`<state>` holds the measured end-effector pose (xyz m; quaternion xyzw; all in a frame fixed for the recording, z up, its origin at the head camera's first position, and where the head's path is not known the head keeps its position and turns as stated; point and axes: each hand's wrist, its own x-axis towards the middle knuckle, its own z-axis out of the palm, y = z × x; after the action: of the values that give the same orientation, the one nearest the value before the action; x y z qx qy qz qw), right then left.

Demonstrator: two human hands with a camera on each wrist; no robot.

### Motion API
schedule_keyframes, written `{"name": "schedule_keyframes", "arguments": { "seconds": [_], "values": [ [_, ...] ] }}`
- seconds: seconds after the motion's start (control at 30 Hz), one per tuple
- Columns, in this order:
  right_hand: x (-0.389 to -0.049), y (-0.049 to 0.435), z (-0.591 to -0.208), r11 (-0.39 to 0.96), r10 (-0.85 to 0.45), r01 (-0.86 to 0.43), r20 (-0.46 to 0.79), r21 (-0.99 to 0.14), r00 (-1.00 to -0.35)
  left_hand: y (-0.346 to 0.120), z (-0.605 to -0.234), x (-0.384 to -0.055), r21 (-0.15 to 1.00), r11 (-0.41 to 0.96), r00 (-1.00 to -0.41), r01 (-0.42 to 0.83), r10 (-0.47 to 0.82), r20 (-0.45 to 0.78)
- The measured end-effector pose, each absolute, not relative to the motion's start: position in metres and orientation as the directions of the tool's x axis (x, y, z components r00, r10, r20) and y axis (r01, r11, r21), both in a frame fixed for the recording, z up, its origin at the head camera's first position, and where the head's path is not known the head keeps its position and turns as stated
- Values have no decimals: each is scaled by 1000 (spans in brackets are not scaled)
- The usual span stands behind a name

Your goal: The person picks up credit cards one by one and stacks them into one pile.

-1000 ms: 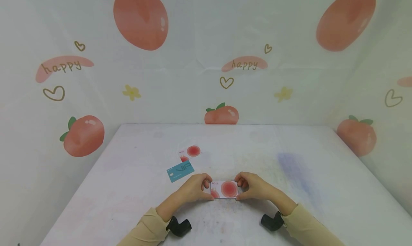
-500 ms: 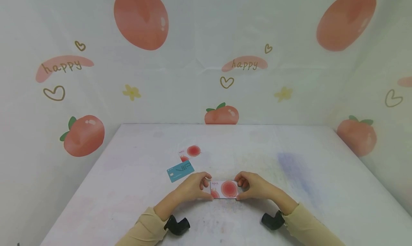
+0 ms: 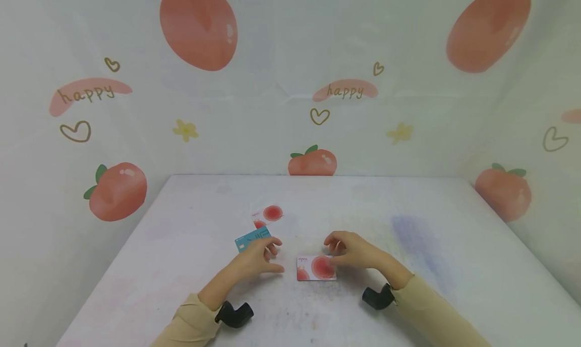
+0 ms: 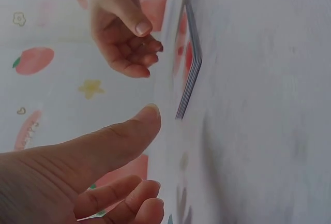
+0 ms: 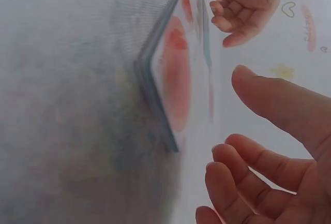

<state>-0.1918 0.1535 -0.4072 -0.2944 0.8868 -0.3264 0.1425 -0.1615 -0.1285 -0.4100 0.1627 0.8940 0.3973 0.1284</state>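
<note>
A neat stack of cards [image 3: 313, 268], the top one white with red circles, lies flat on the table. Its several layered edges show in the left wrist view, where the stack [image 4: 192, 63] stands apart from the thumb. My left hand [image 3: 255, 258] hovers left of the stack with relaxed fingers, overlapping a blue VIP card [image 3: 247, 238] in the head view. My right hand [image 3: 356, 250] is above the stack's right end, thumb over its corner in the head view. In the right wrist view that hand [image 5: 274, 167] has loosely bent fingers and nothing between them.
Behind the blue card lies another white card with red circles [image 3: 271, 213], partly covered by it. The white table [image 3: 454, 256] ends at a backdrop [image 3: 272, 130] printed with peaches. Each sleeve carries a black wrist mount [image 3: 235, 315].
Both hands have let go of the card stack's ends. The left hand has moved left toward the blue card, and the right has risen slightly. The stack stays in place.
</note>
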Motion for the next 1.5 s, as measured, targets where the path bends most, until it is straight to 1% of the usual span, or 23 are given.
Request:
{"name": "schedule_keyframes", "arguments": {
  "seconds": [0.13, 0.37, 0.53, 0.7, 0.83, 1.03, 1.27, 1.5],
  "values": [
    [-199, 145, -402, 603, -633, -452, -49, -658, -773, -141, -407, -162, 743, 647, -929, 174, 358, -94],
    [-212, 126, -394, 599, -663, -480, -61, -641, -746, -164, -406, -164, 721, 663, -947, 201, 319, -28],
    [-220, 109, -389, 601, -669, -472, -83, -645, -739, -178, -403, -164, 720, 677, -968, 152, 251, -32],
    [-228, 89, -386, 555, -702, -516, -35, -653, -711, -190, -400, -164, 716, 691, -981, 99, 190, -48],
    [-234, 74, -386, 534, -716, -517, -34, -669, -697, -198, -401, -164, 703, 708, -986, 72, 158, -58],
    [-242, 53, -389, 539, -715, -500, -54, -677, -697, -209, -406, -164, 681, 732, -989, 24, 115, -88],
    [-253, 33, -396, 564, -693, -450, -100, -692, -714, -215, -408, -164, 671, 742, -989, -3, 96, -112],
    [-260, 17, -405, 629, -633, -372, -172, -683, -754, -210, -410, -163, 653, 756, -989, -48, 58, -139]
  ]
}}
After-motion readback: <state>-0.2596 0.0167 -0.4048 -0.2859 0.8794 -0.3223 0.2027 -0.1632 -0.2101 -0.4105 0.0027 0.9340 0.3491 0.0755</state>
